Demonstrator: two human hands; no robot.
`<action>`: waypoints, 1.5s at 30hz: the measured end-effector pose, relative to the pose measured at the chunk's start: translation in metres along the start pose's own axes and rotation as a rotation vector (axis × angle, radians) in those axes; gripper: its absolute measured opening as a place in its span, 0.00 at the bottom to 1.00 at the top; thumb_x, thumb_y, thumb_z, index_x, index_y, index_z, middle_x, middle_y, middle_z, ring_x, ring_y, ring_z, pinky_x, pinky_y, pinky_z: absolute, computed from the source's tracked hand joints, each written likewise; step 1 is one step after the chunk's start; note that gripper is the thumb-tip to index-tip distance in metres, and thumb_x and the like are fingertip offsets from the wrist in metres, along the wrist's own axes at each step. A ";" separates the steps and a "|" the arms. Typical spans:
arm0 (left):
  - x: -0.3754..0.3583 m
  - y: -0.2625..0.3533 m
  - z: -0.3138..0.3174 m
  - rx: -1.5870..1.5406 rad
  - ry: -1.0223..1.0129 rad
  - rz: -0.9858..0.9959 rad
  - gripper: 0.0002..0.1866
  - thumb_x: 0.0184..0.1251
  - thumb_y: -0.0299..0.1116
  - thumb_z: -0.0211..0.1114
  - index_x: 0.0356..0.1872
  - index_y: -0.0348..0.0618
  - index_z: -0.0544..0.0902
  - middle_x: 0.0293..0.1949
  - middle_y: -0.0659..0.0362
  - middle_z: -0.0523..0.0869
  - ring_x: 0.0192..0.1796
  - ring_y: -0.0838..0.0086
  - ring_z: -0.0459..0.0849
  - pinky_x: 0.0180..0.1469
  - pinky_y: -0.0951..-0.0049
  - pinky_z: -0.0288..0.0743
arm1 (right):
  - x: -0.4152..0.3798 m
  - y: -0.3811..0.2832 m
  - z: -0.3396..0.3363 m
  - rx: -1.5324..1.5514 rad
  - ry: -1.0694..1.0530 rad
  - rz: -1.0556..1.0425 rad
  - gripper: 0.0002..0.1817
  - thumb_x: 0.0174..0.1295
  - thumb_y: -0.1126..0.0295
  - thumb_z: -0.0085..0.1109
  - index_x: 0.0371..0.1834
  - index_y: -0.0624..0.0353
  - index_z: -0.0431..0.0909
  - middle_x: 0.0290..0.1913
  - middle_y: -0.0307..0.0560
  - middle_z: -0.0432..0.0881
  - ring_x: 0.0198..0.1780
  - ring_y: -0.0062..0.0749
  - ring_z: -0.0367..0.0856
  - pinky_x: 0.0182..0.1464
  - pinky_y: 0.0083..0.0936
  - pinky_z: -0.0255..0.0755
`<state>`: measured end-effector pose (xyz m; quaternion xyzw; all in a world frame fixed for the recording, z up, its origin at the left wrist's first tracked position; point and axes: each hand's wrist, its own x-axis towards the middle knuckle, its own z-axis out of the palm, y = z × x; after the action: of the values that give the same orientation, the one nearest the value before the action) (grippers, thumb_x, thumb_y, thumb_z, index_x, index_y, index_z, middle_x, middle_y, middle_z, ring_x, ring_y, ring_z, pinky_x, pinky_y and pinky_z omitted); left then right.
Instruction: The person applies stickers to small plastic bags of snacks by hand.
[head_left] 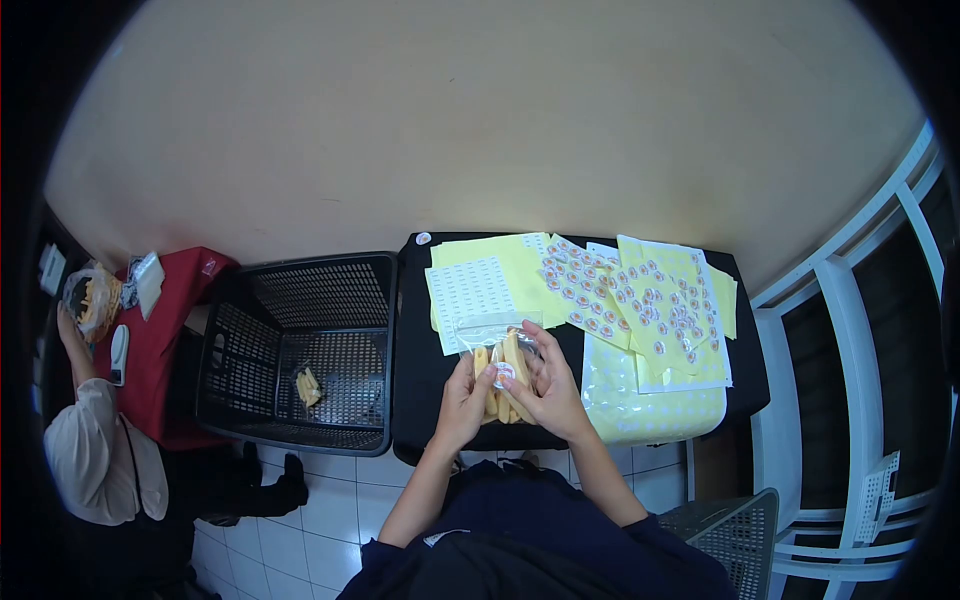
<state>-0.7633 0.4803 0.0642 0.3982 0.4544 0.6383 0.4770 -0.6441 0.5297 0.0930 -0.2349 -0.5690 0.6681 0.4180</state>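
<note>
Between my two hands is a clear plastic bag (512,352) of pale yellow snack sticks, held over the black-covered table (418,330). My left hand (465,405) grips the bag's left side. My right hand (556,395) grips its right side, fingers curled around the edge. Both thumbs press near a round printed sticker (504,374) on the bag's front. Just beyond the bag lies a white sheet of small printed labels (470,285). Sheets of round stickers (655,310) overlap to the right of my hands.
Left of the table stands a black plastic crate (290,258) with one bag of snack sticks (309,386) inside. Farther left, a person (100,450) reaches toward a bag of snacks (93,300) at a red-covered table (175,300). A grey-green basket (735,545) stands at lower right.
</note>
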 end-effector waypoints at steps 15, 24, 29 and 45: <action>-0.016 -0.029 -0.035 0.149 0.106 -0.074 0.14 0.63 0.31 0.54 0.47 0.34 0.70 0.41 0.58 0.77 0.42 0.79 0.75 0.45 0.79 0.68 | -0.004 0.033 0.013 -0.052 -0.153 0.148 0.40 0.46 0.83 0.57 0.63 0.62 0.46 0.58 0.53 0.59 0.61 0.33 0.60 0.57 0.24 0.59; -0.024 -0.071 -0.057 -0.091 0.287 -0.252 0.15 0.67 0.36 0.47 0.45 0.34 0.71 0.39 0.59 0.78 0.40 0.81 0.75 0.43 0.80 0.69 | 0.014 0.069 -0.017 -0.694 -0.018 -0.263 0.31 0.42 0.68 0.66 0.52 0.62 0.66 0.55 0.52 0.67 0.54 0.41 0.69 0.55 0.30 0.63; -0.022 -0.075 -0.057 -0.045 0.278 -0.192 0.16 0.69 0.38 0.43 0.46 0.36 0.70 0.38 0.59 0.77 0.40 0.81 0.75 0.42 0.80 0.70 | 0.047 0.104 -0.069 -1.033 0.407 -0.179 0.19 0.50 0.70 0.58 0.44 0.68 0.70 0.52 0.57 0.70 0.54 0.48 0.68 0.56 0.33 0.62; -0.024 -0.063 -0.051 0.070 0.243 -0.170 0.15 0.63 0.32 0.55 0.48 0.35 0.68 0.41 0.57 0.77 0.43 0.78 0.76 0.46 0.79 0.69 | 0.058 0.111 -0.064 -1.187 0.463 -0.071 0.13 0.49 0.72 0.58 0.40 0.62 0.76 0.47 0.49 0.76 0.53 0.41 0.71 0.53 0.30 0.66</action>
<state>-0.7901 0.4553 -0.0114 0.2943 0.5629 0.6229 0.4565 -0.6572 0.6136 -0.0197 -0.5456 -0.7448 0.1567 0.3507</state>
